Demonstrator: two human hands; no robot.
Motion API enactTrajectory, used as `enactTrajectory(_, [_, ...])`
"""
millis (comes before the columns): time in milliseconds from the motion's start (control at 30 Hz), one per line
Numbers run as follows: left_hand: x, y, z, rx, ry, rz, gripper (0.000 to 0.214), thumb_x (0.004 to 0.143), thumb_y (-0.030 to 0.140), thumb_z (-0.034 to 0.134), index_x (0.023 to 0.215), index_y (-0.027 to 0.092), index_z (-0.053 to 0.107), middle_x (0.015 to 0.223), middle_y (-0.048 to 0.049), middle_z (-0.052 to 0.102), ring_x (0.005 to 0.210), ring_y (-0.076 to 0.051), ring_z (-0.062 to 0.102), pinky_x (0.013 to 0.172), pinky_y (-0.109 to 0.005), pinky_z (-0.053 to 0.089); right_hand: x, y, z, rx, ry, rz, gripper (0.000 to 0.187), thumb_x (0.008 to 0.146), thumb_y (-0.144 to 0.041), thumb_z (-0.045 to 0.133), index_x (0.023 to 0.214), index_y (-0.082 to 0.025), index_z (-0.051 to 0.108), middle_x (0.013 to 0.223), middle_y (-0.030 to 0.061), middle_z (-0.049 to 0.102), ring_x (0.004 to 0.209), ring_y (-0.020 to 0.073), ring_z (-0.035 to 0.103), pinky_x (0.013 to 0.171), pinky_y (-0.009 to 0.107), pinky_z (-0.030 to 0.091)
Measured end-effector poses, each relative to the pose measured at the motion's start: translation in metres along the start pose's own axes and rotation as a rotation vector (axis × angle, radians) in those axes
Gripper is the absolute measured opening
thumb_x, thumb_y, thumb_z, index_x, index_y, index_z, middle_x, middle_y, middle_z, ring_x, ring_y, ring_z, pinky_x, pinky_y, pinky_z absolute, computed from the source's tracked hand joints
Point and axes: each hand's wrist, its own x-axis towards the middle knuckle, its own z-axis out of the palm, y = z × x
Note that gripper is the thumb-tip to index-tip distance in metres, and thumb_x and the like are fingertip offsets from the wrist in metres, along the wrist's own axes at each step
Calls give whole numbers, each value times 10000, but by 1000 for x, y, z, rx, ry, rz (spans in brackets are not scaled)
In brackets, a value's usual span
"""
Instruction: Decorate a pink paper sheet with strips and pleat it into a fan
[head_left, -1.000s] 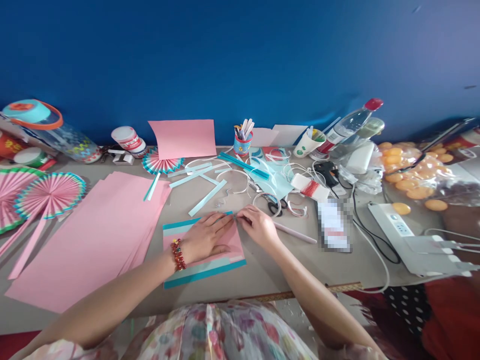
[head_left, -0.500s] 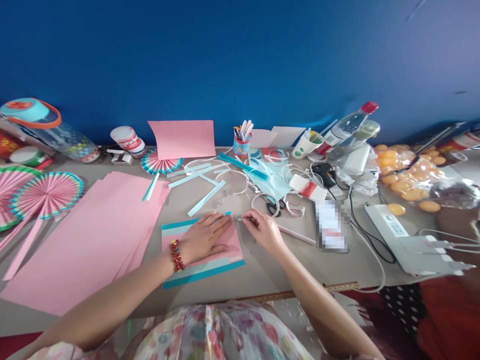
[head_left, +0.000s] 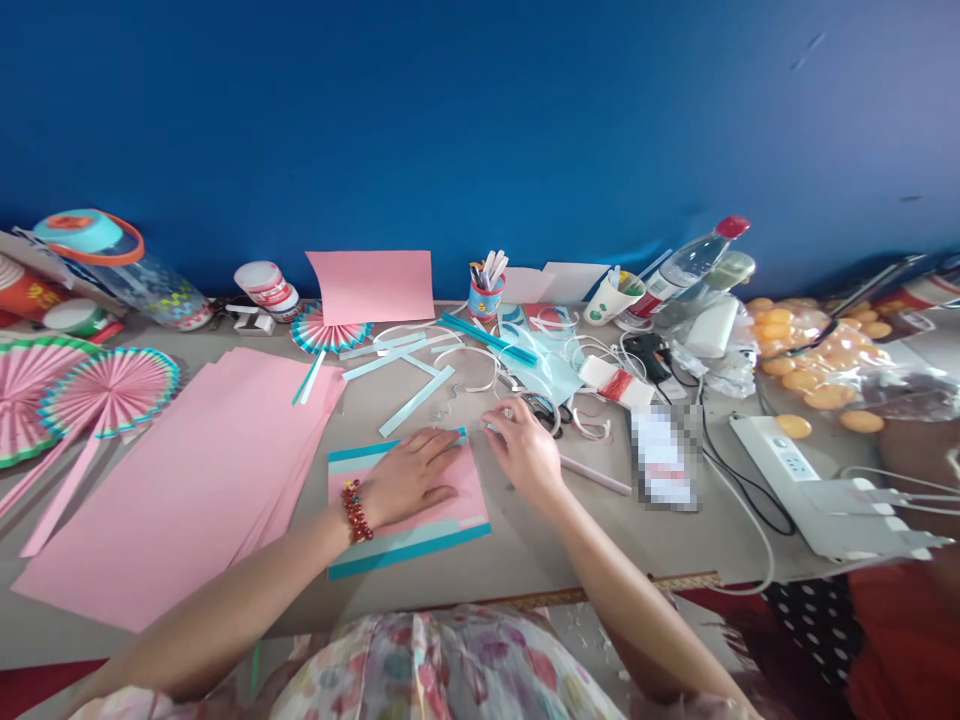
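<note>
My left hand (head_left: 412, 475) lies flat, fingers stretched, on a pink sheet of paper (head_left: 472, 485) that has light and darker blue strips along its long edges. Just right of the sheet, my right hand (head_left: 523, 448) is pinched closed above the table. Whatever its fingertips hold is too small to name. Beyond the hands lie loose pale blue paper strips (head_left: 417, 400) and a bunch of darker blue strips (head_left: 487, 338). A thin pale pink stick (head_left: 595, 475) rests beside my right wrist.
A stack of pink paper (head_left: 187, 470) and pleated paper fans (head_left: 109, 392) lie left. White earphone cables, a pen cup (head_left: 487, 297), a bottle (head_left: 694, 265) and thread card (head_left: 616, 382) stand or lie behind. A blurred phone-like object (head_left: 664, 460) and power strip (head_left: 795, 480) are right.
My right hand has lifted slightly and drawn back a little from the sheet's right edge, its fingers higher. My left hand stays flat on the paper. The view has shifted slightly.
</note>
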Motion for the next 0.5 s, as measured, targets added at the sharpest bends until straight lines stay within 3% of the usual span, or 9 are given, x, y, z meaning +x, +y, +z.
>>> enactTrajectory(200, [-1, 0, -1, 15, 9, 22, 539, 996, 426, 422, 1456, 144, 419, 1481, -108, 485, 1368, -240, 426, 1171, -426, 335, -9, -4, 0, 77, -138, -255, 320, 952, -155, 459, 1157, -251, 685, 1221, 60, 637, 1054, 227, 558, 926, 351, 454])
enactTrajectory(367, [-7, 0, -4, 46, 20, 60, 615, 994, 510, 394, 1517, 192, 326, 1537, -84, 417, 1440, -237, 338, 1198, -436, 270, -25, -8, 4, -141, -166, -268, 353, 989, -258, 445, 1298, -257, 615, 1364, 39, 598, 1099, 278, 517, 947, 434, 420])
enactTrajectory(500, [-21, 1, -8, 105, 29, 54, 712, 973, 579, 371, 1549, 186, 230, 1566, -102, 353, 1455, -237, 317, 1224, -470, 170, -31, -9, 7, -234, -158, -274, 379, 997, -265, 430, 1346, -290, 578, 1407, 16, 569, 1131, 271, 505, 933, 424, 415])
